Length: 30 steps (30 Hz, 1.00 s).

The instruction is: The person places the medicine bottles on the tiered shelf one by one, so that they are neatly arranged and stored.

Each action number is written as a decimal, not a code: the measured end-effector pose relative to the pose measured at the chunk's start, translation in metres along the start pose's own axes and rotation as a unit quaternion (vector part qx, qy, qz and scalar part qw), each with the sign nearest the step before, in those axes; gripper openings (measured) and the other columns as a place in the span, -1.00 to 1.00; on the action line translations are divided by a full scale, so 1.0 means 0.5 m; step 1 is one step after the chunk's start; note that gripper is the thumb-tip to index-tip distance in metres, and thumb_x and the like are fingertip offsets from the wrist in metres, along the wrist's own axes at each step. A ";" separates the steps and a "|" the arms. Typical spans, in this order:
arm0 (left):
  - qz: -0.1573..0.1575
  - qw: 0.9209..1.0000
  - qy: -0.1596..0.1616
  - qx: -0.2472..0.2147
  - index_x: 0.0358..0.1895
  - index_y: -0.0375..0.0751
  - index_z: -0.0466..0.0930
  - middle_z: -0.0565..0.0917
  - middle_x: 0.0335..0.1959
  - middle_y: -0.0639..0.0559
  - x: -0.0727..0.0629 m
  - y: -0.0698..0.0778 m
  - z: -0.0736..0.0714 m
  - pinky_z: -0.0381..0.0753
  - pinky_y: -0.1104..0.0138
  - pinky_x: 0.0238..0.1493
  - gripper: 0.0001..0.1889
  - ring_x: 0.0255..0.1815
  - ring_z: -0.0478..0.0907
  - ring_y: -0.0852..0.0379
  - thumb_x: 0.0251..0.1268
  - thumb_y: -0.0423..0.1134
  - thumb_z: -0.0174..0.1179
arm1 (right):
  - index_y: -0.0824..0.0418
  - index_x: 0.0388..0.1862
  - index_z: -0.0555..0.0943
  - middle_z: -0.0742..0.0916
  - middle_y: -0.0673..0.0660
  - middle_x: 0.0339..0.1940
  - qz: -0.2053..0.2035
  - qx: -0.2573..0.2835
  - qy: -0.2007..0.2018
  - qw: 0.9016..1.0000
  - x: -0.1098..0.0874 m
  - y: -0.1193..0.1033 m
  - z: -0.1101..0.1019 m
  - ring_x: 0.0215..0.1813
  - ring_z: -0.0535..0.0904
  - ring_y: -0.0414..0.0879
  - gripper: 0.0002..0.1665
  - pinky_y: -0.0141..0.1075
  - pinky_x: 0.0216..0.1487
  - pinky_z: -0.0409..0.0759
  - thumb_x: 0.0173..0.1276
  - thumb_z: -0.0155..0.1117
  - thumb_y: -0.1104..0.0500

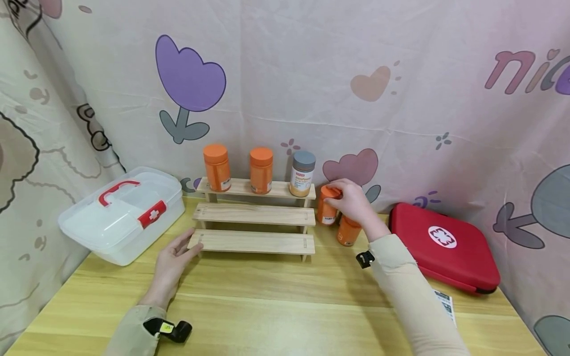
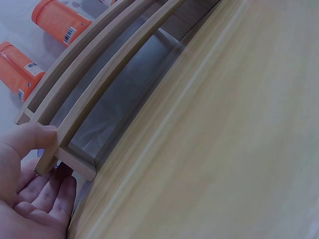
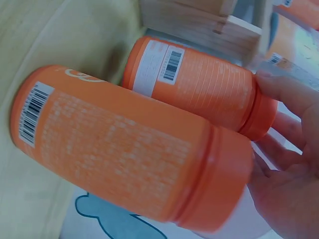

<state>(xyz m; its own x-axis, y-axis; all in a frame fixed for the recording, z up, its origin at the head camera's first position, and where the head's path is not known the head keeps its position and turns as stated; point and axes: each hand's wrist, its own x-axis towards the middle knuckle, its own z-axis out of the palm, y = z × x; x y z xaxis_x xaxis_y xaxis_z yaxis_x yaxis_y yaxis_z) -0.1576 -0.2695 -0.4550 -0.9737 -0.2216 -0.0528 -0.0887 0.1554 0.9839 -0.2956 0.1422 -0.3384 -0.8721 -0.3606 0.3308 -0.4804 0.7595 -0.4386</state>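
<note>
A three-step wooden display rack [image 1: 254, 215] stands on the table. My left hand [image 1: 171, 262] holds the left end of its lowest step, thumb on top and fingers underneath, as the left wrist view shows. My right hand [image 1: 354, 200] grips an orange bottle [image 1: 327, 210] by its cap, just right of the rack; the bottle is upright. A second orange bottle [image 3: 114, 144] stands in front of it, partly hidden by the right wrist in the head view. On the top step are two orange bottles [image 1: 217, 170] [image 1: 261, 173] and a grey-capped bottle [image 1: 302, 178].
A clear plastic first-aid box [image 1: 120, 212] with a red handle sits left of the rack. To the right lies a red first-aid case [image 1: 445, 247], with a printed paper [image 1: 447, 305] partly under the right sleeve. A patterned cloth [image 1: 285, 74] hangs behind the table.
</note>
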 end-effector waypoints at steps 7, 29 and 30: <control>0.002 1.000 0.002 0.001 0.47 -0.14 0.15 0.15 0.47 -0.11 0.002 0.000 0.000 0.39 0.67 -0.05 -0.21 0.40 0.19 -0.08 0.25 0.04 0.26 | 0.32 0.03 0.64 0.61 0.25 0.07 -0.007 0.003 0.017 1.000 -0.011 -0.018 -0.032 0.05 0.51 0.10 -0.52 -0.08 0.04 0.52 0.16 0.47 0.12; -0.006 1.000 0.003 0.012 0.47 -0.13 0.15 0.16 0.47 -0.10 0.002 -0.002 -0.003 0.38 0.59 0.04 -0.20 0.39 0.21 -0.04 0.24 0.07 0.25 | 0.22 0.02 0.67 0.63 0.12 0.10 -0.057 0.045 0.023 0.997 -0.079 -0.127 -0.088 0.04 0.52 0.02 -0.54 -0.08 0.00 0.51 0.16 0.47 0.06; -0.006 1.000 0.002 0.012 0.47 -0.12 0.15 0.17 0.47 -0.09 0.002 -0.002 -0.003 0.38 0.60 0.04 -0.20 0.39 0.21 -0.04 0.24 0.08 0.25 | 0.21 0.02 0.67 0.63 0.11 0.10 -0.066 0.050 0.023 0.996 -0.079 -0.133 -0.084 0.06 0.51 0.01 -0.54 -0.09 0.00 0.50 0.16 0.47 0.07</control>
<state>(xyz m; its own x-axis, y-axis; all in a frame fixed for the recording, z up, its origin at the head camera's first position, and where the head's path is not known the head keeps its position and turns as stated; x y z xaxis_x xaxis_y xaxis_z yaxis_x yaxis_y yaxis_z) -0.1580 -0.2713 -0.4558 -0.9716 -0.2278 -0.0635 -0.1052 0.1760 0.9788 -0.2252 0.1287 -0.2870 -0.7970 -0.4258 0.4284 -0.5988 0.6492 -0.4689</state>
